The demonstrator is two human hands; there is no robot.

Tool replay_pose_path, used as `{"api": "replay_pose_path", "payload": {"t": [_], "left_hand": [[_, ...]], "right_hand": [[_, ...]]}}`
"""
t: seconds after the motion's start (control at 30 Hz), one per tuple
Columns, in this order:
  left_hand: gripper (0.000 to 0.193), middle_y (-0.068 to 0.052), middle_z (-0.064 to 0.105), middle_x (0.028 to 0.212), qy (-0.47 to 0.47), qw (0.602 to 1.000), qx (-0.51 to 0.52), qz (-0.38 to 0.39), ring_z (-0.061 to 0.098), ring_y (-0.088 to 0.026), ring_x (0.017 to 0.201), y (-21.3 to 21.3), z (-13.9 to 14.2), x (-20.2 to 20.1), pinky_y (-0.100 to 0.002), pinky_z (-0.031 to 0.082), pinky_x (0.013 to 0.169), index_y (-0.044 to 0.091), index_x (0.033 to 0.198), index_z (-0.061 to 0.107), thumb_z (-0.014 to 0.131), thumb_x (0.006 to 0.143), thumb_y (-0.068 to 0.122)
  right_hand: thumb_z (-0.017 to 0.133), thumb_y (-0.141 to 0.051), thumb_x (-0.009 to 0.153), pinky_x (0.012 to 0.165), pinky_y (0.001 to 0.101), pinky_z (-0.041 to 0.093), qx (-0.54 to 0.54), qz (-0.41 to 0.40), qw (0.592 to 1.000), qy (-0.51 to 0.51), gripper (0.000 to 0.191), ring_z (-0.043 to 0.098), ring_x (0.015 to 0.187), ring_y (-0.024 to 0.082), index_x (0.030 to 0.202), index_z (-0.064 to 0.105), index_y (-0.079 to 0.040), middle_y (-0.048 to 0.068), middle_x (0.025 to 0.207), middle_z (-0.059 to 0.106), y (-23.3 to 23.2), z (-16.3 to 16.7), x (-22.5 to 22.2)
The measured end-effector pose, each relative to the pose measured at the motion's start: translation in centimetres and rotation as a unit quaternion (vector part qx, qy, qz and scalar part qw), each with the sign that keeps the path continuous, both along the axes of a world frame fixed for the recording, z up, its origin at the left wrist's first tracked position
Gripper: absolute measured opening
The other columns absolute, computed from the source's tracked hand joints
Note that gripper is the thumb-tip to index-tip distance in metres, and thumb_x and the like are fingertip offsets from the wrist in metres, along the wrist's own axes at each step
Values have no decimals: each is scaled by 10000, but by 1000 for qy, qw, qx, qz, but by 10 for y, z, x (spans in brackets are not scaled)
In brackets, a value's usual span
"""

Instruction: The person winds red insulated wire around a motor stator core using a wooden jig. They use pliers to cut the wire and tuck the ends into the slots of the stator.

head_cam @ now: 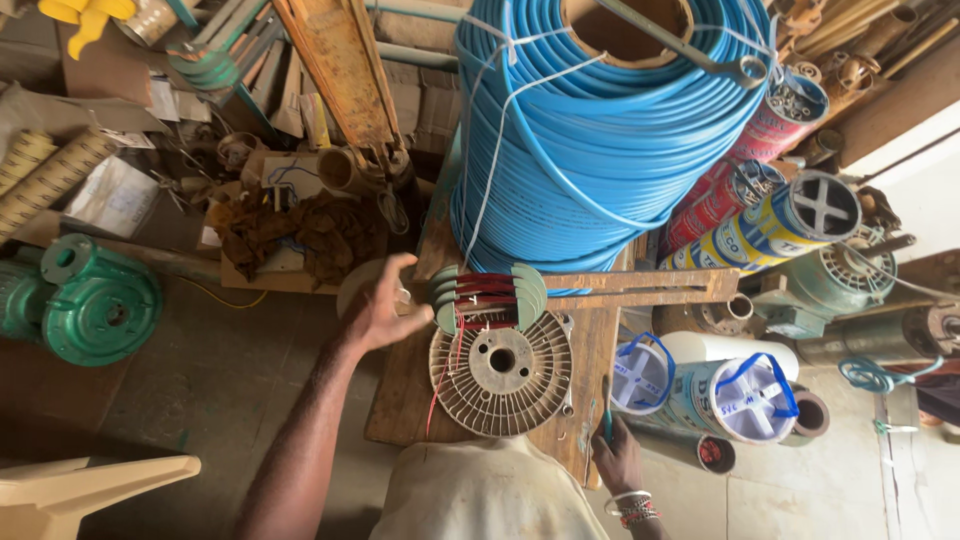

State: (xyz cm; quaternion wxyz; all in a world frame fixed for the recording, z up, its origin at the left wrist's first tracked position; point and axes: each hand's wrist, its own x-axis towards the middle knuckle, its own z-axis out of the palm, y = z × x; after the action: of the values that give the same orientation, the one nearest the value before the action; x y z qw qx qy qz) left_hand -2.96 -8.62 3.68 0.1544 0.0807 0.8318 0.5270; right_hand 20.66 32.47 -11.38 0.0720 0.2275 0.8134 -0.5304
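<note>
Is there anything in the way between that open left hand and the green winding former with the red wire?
Nothing visible. The left hand hangs open just left of the green former, with only bare wooden bench between them. The round spool sits below the former, off that path.

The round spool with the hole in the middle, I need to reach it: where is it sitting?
In the head view, the spool lies flat on the wooden bench, centre frame, just below the green winding former and between the left hand and right hand.
</note>
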Motion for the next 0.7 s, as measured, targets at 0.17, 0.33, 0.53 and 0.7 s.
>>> {"api": "replay_pose_path", "payload": {"t": [0.17,0.33,0.53,0.7], "left_hand": [[1185,-201,486,1342,139,970,-171,-101,562,-380,1202,16,-7,14,-535,525,997,241,1589,239,910,613,179],[1224,-190,469,1291,225,955,-174,-81,486,-365,1219,37,-12,21,-523,466,1034,263,1508,371,1017,469,275],[1078,-131,463,1264,236,962,-101,-98,462,-319,1231,33,-20,14,-473,459,1059,286,1491,490,981,533,227],[951,-100,478,1227,233,965,-73,-91,485,-287,1214,35,-30,4,-444,480,1055,285,1446,557,969,589,322]], "right_hand": [[643,-106,853,523,326,550,-84,-104,986,104,332,681,599,191,1143,488,-61,86,779,670,-18,0,22],[652,-164,905,615,318,594,-198,-133,946,218,402,760,760,201,1254,464,-91,114,864,754,-42,37,4],[683,-147,1001,762,416,623,-401,-193,867,223,290,726,894,307,1180,545,34,172,990,697,-39,72,-76],[542,-222,986,864,460,579,-517,-293,800,90,269,702,1008,333,1225,543,-100,126,1141,708,-18,85,-167]]}}
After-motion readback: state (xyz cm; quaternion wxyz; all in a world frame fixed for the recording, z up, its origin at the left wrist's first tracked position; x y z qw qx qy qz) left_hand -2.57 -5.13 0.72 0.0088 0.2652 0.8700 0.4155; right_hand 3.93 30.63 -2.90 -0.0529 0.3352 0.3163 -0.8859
